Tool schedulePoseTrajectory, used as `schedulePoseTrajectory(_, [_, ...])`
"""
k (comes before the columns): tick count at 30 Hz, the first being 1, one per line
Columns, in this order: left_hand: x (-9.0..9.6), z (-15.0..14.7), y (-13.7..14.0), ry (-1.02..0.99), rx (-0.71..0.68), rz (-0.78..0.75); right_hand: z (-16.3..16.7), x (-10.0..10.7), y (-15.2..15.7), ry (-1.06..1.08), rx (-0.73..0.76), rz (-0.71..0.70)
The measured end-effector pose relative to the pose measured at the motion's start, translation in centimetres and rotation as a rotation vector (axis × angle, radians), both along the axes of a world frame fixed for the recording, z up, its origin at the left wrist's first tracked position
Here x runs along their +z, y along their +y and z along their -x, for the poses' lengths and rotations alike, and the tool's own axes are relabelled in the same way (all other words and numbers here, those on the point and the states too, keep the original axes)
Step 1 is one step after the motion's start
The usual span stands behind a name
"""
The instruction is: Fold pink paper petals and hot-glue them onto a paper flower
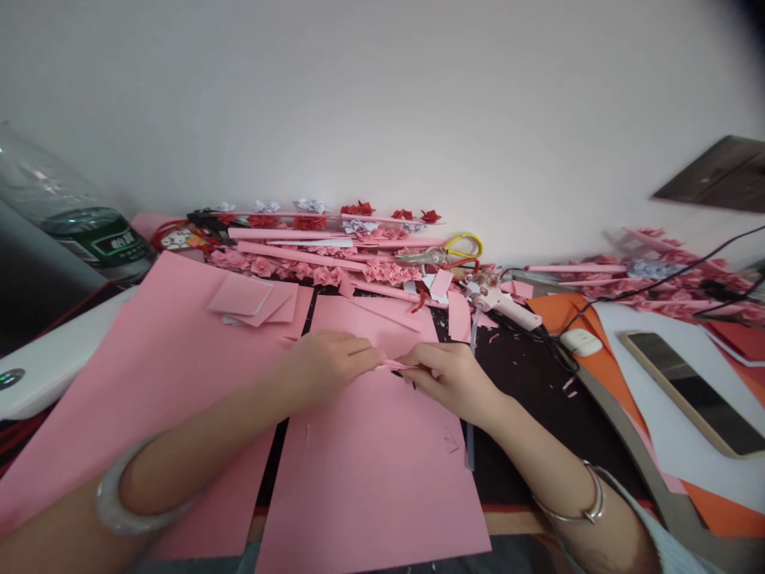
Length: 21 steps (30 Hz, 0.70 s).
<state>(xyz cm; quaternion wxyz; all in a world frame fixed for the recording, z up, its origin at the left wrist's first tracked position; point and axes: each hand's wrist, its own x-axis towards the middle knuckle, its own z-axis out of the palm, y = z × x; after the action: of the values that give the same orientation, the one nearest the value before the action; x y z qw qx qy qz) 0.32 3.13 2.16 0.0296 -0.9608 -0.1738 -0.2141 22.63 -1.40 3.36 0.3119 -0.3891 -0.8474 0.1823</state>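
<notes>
Our left hand (326, 367) and right hand (454, 379) met above the middle of a large pink sheet (376, 470), fingertips of both pinched on a narrow folded pink strip (393, 364) that bridged the small gap between them. The sheet's near end ran over the wooden front edge (514, 522) of the table, while its far end stopped just short of a row of pink paper flowers (323, 275), so we had little room forward. A second pink sheet (179, 335) lay under our left forearm, parted from the first by a thin dark gap, with small folded papers (256, 299) on its far part. On the right, a translucent stick (470, 446) followed the sheet's edge beneath our wrist; past it, the dark mat (538, 430) gave us the widest stretch for moving, sprinkled with pink scraps, up to a grey curved border. A hot glue gun (505, 304) and yellow-handled scissors (430, 256) crowded the far side. Beyond that border we saw orange and white paper carrying a phone (705, 391) and a white case (582, 342). A pale wall (382, 104) closed off the back, and a green-labelled bottle (89, 231) stood at far left.
</notes>
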Motion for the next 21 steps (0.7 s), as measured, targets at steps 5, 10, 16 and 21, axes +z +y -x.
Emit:
schedulePoseTrajectory(5, [0.09, 0.02, -0.11, 0.0, 0.023, -0.017, 0.25, 0.16, -0.02, 0.048, 0.012, -0.016])
schedulePoseTrajectory(10, [-0.11, 0.05, -0.17, 0.006, 0.023, -0.022, 0.24, 0.08, -0.01, 0.075, 0.023, 0.012])
schedulePoseTrajectory(16, [-0.2, -0.02, -0.27, 0.005, 0.005, -0.011, 0.12, 0.07, -0.07, 0.034, 0.037, 0.075])
schedulePoseTrajectory(21, [-0.11, 0.0, -0.23, -0.028, 0.037, -0.007, -0.14, -0.02, 0.09, 0.016, -0.045, 0.018])
